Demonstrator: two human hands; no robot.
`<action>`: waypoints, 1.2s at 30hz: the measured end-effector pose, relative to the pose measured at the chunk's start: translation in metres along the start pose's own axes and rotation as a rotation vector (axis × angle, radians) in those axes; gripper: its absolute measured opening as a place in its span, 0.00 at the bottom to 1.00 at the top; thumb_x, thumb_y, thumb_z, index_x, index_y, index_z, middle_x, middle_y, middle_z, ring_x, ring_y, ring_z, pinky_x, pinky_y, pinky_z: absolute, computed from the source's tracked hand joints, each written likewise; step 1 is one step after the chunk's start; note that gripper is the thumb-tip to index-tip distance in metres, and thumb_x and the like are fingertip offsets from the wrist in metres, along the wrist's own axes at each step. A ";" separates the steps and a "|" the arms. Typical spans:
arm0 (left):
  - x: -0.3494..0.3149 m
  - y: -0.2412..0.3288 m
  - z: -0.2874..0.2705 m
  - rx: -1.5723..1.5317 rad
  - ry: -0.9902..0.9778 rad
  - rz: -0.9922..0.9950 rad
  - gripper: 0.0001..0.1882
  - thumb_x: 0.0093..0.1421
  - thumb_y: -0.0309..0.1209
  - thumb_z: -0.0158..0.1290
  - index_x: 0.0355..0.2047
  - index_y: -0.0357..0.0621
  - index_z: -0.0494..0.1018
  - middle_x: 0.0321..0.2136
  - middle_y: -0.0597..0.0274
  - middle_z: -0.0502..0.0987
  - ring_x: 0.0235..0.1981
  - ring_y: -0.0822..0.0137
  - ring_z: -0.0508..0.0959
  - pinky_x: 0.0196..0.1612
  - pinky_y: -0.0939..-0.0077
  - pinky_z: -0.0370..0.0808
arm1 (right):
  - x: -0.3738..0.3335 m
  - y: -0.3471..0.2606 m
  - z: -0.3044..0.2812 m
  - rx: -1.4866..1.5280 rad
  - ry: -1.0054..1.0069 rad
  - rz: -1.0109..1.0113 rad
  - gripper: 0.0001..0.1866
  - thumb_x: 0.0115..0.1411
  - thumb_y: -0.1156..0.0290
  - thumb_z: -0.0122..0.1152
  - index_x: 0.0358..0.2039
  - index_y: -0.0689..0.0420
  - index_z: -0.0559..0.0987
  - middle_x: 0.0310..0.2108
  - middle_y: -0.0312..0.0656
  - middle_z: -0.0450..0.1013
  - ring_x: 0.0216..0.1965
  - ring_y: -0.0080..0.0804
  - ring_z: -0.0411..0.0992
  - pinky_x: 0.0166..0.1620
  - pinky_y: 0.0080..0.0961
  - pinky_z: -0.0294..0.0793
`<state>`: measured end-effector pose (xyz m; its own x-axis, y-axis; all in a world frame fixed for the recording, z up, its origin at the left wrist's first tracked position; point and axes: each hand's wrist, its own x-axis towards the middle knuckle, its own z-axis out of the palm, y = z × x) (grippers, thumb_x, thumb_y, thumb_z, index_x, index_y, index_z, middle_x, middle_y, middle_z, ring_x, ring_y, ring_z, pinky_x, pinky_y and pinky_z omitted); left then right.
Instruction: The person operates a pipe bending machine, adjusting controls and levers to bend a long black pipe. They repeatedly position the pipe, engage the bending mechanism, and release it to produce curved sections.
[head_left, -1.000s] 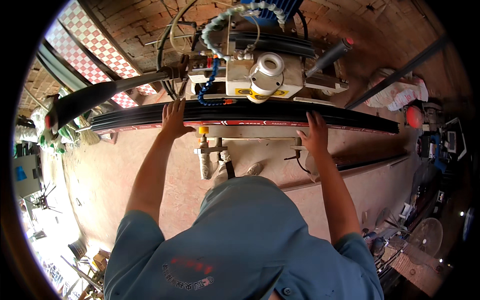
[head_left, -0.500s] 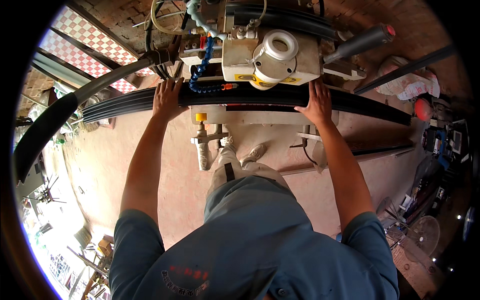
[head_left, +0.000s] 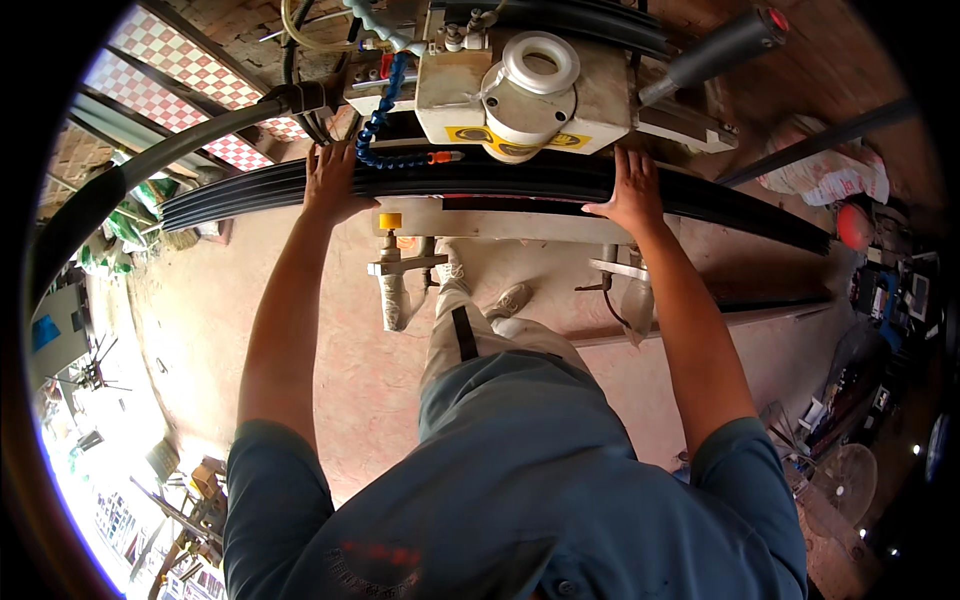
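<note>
Both hands lying flat and spread on the black strips (head_left: pixel 500 185), left hand (head_left: pixel 330 180) and right hand (head_left: pixel 628 190) well apart, cream machine (head_left: pixel 520 80) sitting between them

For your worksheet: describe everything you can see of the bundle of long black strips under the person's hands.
The bundle of black strips is several long, thin, dark profiles lying side by side, with a plastic or rubber look. It runs nearly level across the picture, bowed by the lens, and rests on the pale machine table below the cream machine head. The left hand and the right hand press flat on top of it, fingers spread. Both ends reach well past the machine, unsupported.
</note>
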<state>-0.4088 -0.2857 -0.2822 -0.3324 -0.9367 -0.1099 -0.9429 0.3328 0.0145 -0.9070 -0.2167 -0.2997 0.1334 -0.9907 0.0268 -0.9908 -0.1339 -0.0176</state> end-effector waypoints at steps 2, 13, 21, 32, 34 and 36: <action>-0.005 0.002 0.005 -0.019 0.060 -0.030 0.62 0.34 0.51 0.75 0.67 0.43 0.58 0.62 0.55 0.64 0.68 0.54 0.59 0.74 0.52 0.47 | 0.002 0.001 -0.003 0.009 0.020 -0.018 0.64 0.30 0.41 0.83 0.64 0.62 0.64 0.60 0.51 0.64 0.64 0.54 0.59 0.71 0.47 0.53; 0.003 0.025 -0.011 -0.175 0.173 0.086 0.47 0.32 0.59 0.73 0.47 0.37 0.77 0.50 0.48 0.71 0.60 0.48 0.65 0.72 0.52 0.53 | -0.003 -0.008 -0.017 0.015 -0.003 0.020 0.64 0.30 0.44 0.83 0.64 0.63 0.63 0.58 0.53 0.64 0.63 0.55 0.59 0.70 0.45 0.54; -0.012 0.015 -0.001 -0.122 0.129 0.008 0.60 0.33 0.61 0.72 0.66 0.53 0.62 0.52 0.52 0.71 0.61 0.51 0.66 0.74 0.55 0.48 | -0.007 -0.036 -0.081 1.049 0.594 0.191 0.34 0.59 0.66 0.71 0.63 0.63 0.68 0.60 0.49 0.66 0.64 0.41 0.64 0.69 0.39 0.58; -0.013 0.008 0.004 -0.161 0.198 0.065 0.60 0.34 0.61 0.71 0.67 0.51 0.63 0.49 0.54 0.71 0.58 0.54 0.67 0.68 0.58 0.56 | 0.104 -0.091 -0.307 1.543 0.663 0.106 0.15 0.68 0.59 0.61 0.36 0.61 0.76 0.24 0.34 0.69 0.24 0.22 0.66 0.32 0.23 0.69; -0.012 0.006 0.003 -0.156 0.221 0.092 0.59 0.34 0.61 0.71 0.66 0.51 0.64 0.49 0.53 0.71 0.57 0.53 0.67 0.68 0.57 0.57 | 0.101 -0.104 -0.313 1.574 0.697 0.115 0.14 0.66 0.62 0.65 0.30 0.57 0.73 0.20 0.31 0.64 0.21 0.19 0.61 0.28 0.21 0.63; -0.013 0.008 0.008 -0.127 0.240 0.107 0.59 0.35 0.62 0.70 0.66 0.50 0.64 0.49 0.52 0.71 0.57 0.52 0.67 0.68 0.56 0.56 | 0.099 -0.107 -0.312 1.577 0.701 0.100 0.15 0.65 0.64 0.66 0.27 0.55 0.72 0.19 0.30 0.62 0.20 0.18 0.60 0.26 0.20 0.61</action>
<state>-0.4118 -0.2698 -0.2883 -0.4118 -0.9010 0.1365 -0.8924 0.4290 0.1396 -0.7947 -0.2928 0.0169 -0.3805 -0.8551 0.3522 0.0364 -0.3944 -0.9182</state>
